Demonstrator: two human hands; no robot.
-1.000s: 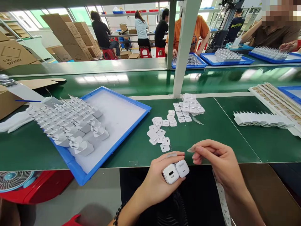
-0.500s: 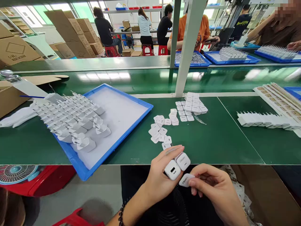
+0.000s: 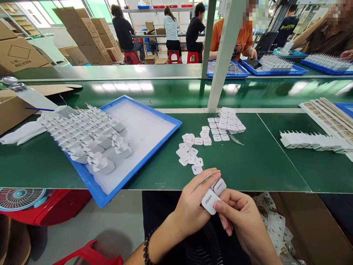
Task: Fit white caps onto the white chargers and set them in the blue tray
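My left hand (image 3: pixel 190 204) is closed around two white charger plugs, their end faces turned toward me. One charger plug (image 3: pixel 220 187) carries a plate with printed lettering. Over the nearer one lies a white printed face plate (image 3: pixel 209 201), pinched at its right edge by my right hand (image 3: pixel 238 213). Whether that plate sits fully flat cannot be made out. Just beyond my hands on the green bench lie loose white face plates (image 3: pixel 190 152) in a scattered trail. Further back is a stacked pile of face plates (image 3: pixel 228 119).
On the left, a blue-rimmed tray (image 3: pixel 150 145) holds rows of white plugs (image 3: pixel 85 132) with prongs up. A row of plugs (image 3: pixel 311 140) stands at right beside stacked strips (image 3: pixel 328 117). A metal post (image 3: pixel 224 55) rises behind the bench. Co-workers sit beyond. A box of scraps (image 3: pixel 271 217) is lower right.
My right hand has moved the face plate up and left onto the nearer plug's end, covering its port. The view has shifted slightly.
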